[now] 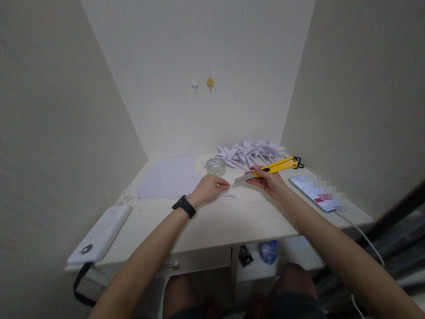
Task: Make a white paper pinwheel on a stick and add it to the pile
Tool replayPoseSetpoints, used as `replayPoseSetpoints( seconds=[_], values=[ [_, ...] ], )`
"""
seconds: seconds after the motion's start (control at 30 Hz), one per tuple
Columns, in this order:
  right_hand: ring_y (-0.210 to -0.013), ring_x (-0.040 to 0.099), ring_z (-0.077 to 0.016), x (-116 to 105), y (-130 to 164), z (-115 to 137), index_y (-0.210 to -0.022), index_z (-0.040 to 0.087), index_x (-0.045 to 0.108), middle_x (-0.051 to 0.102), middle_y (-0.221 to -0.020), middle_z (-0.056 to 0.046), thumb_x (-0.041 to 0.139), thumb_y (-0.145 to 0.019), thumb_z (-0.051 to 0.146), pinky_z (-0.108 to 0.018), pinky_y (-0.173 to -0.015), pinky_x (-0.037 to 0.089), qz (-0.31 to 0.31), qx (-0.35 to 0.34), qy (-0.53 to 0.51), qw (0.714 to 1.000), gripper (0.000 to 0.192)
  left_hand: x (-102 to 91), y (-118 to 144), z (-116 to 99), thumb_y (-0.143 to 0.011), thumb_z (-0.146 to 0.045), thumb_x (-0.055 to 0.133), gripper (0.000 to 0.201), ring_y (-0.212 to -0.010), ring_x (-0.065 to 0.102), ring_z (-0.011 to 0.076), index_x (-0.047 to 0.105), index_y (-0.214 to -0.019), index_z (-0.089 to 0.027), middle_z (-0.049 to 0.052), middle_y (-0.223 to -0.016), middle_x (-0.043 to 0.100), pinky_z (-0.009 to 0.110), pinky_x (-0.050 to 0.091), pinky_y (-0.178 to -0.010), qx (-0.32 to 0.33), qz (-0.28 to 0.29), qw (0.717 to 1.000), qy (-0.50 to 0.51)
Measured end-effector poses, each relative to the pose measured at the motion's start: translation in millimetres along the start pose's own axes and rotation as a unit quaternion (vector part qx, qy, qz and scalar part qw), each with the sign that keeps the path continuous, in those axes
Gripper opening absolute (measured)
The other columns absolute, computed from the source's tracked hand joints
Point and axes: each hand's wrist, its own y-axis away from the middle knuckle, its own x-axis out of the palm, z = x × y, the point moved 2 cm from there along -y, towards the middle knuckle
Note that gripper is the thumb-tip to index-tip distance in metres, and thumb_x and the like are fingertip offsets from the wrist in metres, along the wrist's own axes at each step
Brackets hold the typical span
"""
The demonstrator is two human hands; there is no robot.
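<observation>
Bare knees and two forearms fill the bottom of the frame as a person works at a pale desk. At centre, the right hand grips a yellow utility knife, blade extended leftward toward a small paper strip pinned under the left hand. Just beyond, folded paper pieces are already heaped, while a flat sheet at centre left appears uncut.
</observation>
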Motion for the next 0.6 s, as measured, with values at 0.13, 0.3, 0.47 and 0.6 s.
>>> replayPoseSetpoints(
  seconds=[0.13, 0.3, 0.47, 0.6],
  values=[
    [-0.076, 0.074, -0.0172, -10.6, -11.4, -14.6, -0.084, 0.018, 0.069, 0.077, -0.08, -0.004, 0.082, -0.071, 0.018, -0.027, -0.072, 0.065, 0.003, 0.017, -0.029, 0.999, 0.019, 18.5, 3.2, 11.0, -0.087, -0.028, 0.065, 0.019, -0.086, 0.07, 0.0182, 0.079, -0.094, -0.019, 0.006, -0.094, 0.078, 0.025, 0.047, -0.077, 0.052, 0.023, 0.998, -0.009],
    [-0.088, 0.074, -0.0197, -20.5, -5.5, -23.3, -0.084, 0.02, 0.07, 0.077, -0.086, -0.003, 0.09, -0.057, 0.015, -0.035, -0.089, 0.062, 0.033, 0.002, -0.009, 0.999, 0.034, 25.0, 11.3, 14.2, -0.087, -0.021, 0.064, 0.015, -0.09, 0.068, 0.0182, 0.079, -0.091, -0.019, 0.006, -0.094, 0.077, 0.027, 0.047, -0.084, 0.127, 0.031, 0.99, -0.055],
    [-0.09, 0.073, -0.0217, -18.0, 3.1, -23.0, -0.084, 0.02, 0.073, 0.078, -0.087, -0.005, 0.093, -0.053, 0.022, -0.038, -0.091, 0.06, 0.042, 0.006, 0.042, 0.998, 0.036, 20.0, 16.3, 13.0, -0.092, -0.021, 0.058, 0.02, -0.093, 0.068, 0.0187, 0.077, -0.094, -0.018, 0.007, -0.098, 0.076, 0.029, 0.047, -0.086, 0.148, 0.04, 0.985, -0.079],
    [-0.084, 0.073, -0.0222, -12.1, 7.6, -24.5, -0.085, 0.019, 0.075, 0.077, -0.084, -0.005, 0.094, -0.051, 0.026, -0.04, -0.088, 0.061, 0.053, 0.002, 0.077, 0.996, 0.04, 18.7, 18.7, 8.1, -0.094, -0.02, 0.052, 0.025, -0.092, 0.067, 0.0187, 0.077, -0.094, -0.018, 0.008, -0.097, 0.076, 0.03, 0.046, -0.087, 0.162, 0.049, 0.981, -0.093]
  ],
)
